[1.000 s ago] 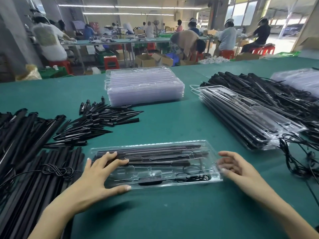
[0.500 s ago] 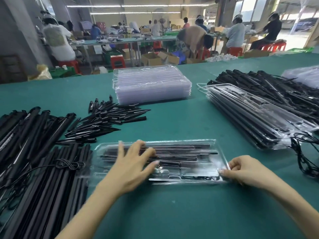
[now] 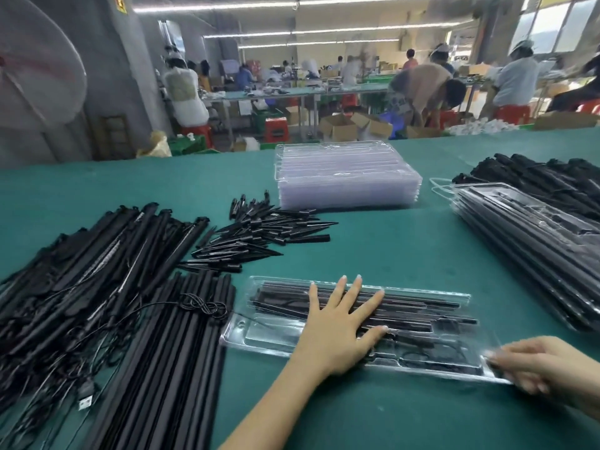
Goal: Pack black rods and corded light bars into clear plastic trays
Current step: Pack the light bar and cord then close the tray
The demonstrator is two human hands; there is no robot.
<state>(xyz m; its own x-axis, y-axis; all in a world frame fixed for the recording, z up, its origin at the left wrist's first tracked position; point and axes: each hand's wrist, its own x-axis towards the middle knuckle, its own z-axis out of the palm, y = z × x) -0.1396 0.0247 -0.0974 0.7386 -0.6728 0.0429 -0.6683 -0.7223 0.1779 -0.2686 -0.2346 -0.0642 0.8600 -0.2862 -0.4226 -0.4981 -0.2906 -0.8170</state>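
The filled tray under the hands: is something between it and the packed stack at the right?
Nothing visible. Between the tray and the packed stack lies only bare green table. The left hand presses flat on the tray; the right hand holds its right end.

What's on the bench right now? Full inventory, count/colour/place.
filled tray: one, clear with black parts inside, front centre
empty tray stack: one stack, clear, back centre
packed tray stack: one stack, clear over black, right
short spikes: one pile, black, centre-left
long rods: one bundle, black, front left
corded light bars: one heap, black, far left
USB plug: one, black and silver, front left
table: one, green
left hand: flat on the filled tray
right hand: holds the tray's right end
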